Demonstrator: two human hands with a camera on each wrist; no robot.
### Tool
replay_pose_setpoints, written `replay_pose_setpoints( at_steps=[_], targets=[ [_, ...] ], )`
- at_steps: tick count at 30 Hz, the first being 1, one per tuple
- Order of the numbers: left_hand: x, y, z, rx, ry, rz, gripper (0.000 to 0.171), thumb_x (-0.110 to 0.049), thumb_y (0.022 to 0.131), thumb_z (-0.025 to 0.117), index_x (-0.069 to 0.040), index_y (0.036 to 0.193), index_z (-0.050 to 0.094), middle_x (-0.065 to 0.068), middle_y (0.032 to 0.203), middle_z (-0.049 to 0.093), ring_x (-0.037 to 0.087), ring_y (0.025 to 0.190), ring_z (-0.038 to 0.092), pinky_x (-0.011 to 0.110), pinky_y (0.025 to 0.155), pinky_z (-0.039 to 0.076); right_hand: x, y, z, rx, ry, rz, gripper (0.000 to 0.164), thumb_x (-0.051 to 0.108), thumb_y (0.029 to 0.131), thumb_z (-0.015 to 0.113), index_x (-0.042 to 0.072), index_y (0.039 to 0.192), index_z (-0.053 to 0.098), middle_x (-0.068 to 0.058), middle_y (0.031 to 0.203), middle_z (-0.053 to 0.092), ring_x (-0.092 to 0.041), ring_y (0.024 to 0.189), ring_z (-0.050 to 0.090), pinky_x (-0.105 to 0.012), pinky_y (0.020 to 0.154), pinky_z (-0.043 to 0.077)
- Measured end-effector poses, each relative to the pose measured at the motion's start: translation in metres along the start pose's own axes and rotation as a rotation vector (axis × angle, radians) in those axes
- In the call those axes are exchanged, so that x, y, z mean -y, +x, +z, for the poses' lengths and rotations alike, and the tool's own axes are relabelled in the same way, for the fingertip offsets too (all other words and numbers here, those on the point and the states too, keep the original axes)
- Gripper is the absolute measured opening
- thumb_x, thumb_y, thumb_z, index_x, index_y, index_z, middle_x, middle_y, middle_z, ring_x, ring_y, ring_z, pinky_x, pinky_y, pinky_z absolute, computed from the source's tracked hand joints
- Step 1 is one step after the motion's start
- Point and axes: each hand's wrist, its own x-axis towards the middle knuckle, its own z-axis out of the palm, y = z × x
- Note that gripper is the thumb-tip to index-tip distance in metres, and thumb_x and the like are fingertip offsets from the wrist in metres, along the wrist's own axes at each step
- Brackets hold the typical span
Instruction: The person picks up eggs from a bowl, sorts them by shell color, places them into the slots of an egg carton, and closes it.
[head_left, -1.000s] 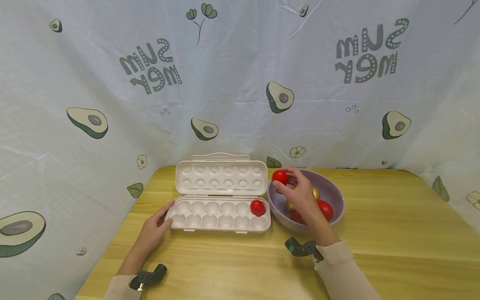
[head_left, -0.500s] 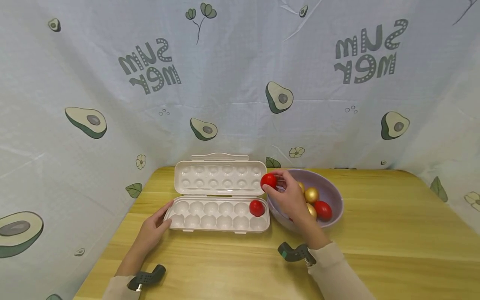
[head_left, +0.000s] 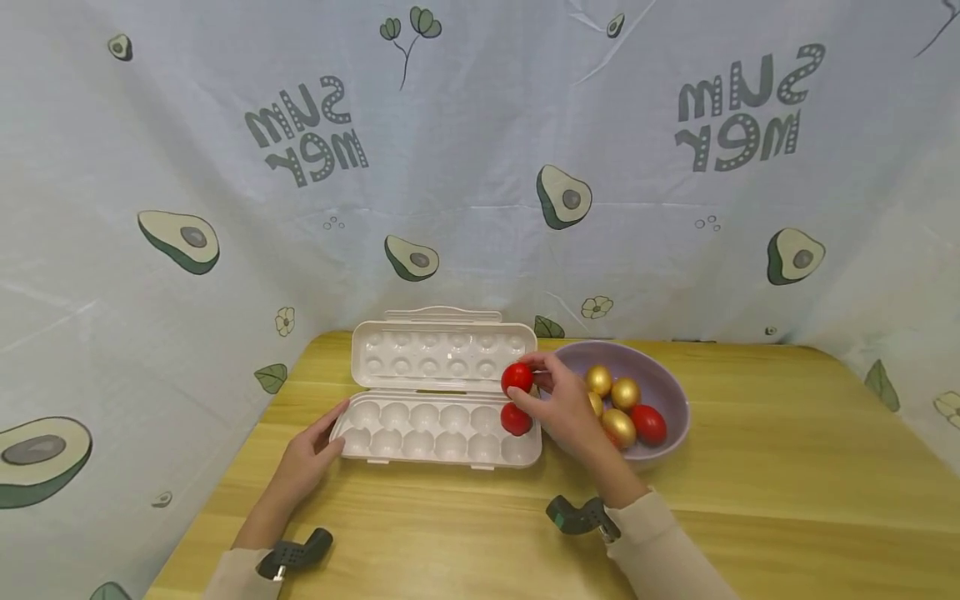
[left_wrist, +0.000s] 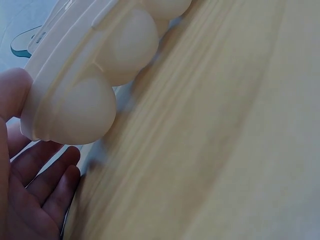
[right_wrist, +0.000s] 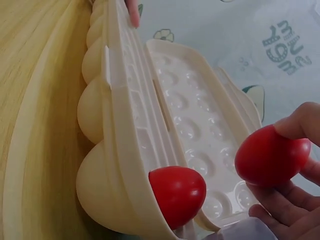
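Observation:
A cream plastic egg carton (head_left: 341, 432) lies with its lid (head_left: 450, 332) raised at the back. My left hand (head_left: 303, 458) holds its left end, thumb at the near corner and fingers round the end; in the left wrist view, fingertips (left_wrist: 72, 155) show below the rim. One red egg (head_left: 515, 422) sits in the rear cup at the far right. My right hand (head_left: 562, 408) pinches another red egg (right_wrist: 272, 156) between thumb and fingers, above the carton's right end and apart from the seated egg. The other cups hold nothing.
Beside the carton on the right is a purple bowl (head_left: 667, 385) with several gold eggs (head_left: 626, 393) and red eggs (head_left: 648, 425), partly hidden by the right forearm. Behind the wooden table (head_left: 450, 533) hangs a printed cloth (head_left: 465, 167).
My right hand has carried the red egg leftward from over the bowl to over the carton's right end, uncovering more gold eggs. The left hand and carton have stayed put.

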Motion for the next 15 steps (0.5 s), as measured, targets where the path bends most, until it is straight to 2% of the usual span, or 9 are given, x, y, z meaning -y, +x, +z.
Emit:
replay_pose_setpoints(
  at_steps=[5,8,15],
  targets=[
    [-0.001,-0.002,0.0,0.004,0.009,-0.003,0.053,-0.006,0.092,0.056,-0.01,0.144,0.046,0.013,0.147,0.043,0.03,0.136,0.038,0.002,0.095,0.028,-0.001,-0.001,0.006,0.006,-0.072,-0.068,0.038,0.009,0.079,0.077,0.006,0.113,0.061,-0.007,0.105,0.065,-0.023,0.1,0.064,-0.046,0.098,0.048],
    [-0.003,-0.003,0.0,0.002,0.0,-0.008,0.053,-0.005,0.092,0.056,-0.01,0.144,0.046,0.013,0.148,0.043,0.03,0.136,0.037,0.002,0.095,0.028,-0.001,0.0,0.009,0.007,-0.113,-0.087,0.037,0.011,0.079,0.078,0.009,0.112,0.062,-0.004,0.102,0.067,-0.02,0.098,0.062,-0.048,0.092,0.048],
    [-0.002,-0.002,-0.001,0.012,-0.004,-0.004,0.054,-0.007,0.093,0.058,-0.01,0.145,0.045,0.012,0.148,0.042,0.029,0.137,0.037,0.002,0.096,0.027,0.001,0.0,0.013,0.03,-0.137,-0.056,0.036,0.013,0.078,0.079,0.012,0.11,0.061,-0.002,0.103,0.067,-0.019,0.097,0.06,-0.045,0.085,0.051]
  ],
)
